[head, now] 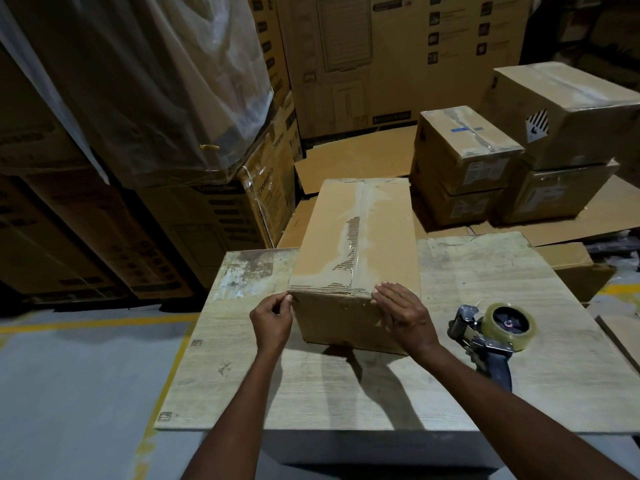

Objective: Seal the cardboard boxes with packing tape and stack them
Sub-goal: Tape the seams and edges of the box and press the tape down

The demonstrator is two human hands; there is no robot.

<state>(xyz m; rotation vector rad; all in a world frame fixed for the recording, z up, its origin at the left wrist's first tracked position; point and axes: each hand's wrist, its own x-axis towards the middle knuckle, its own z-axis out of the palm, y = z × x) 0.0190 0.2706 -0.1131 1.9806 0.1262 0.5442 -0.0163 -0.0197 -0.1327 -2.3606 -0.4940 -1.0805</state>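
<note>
Box point(353, 258), tape point(362, 216) along its top seam, lying across worktop's point(346, 393) far edge: left hand point(272, 320) pinches near-left corner, right hand point(401, 313) presses flat, joined fingers on near-right corner, likely smoothing the seal; tape dispenser point(495, 336) idle toward right edge.

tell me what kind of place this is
Probably a warehouse packing area: tall stacks of printed cartons, taped boxes piled on flattened cardboard, and a tape dispenser on the worktable.
</note>
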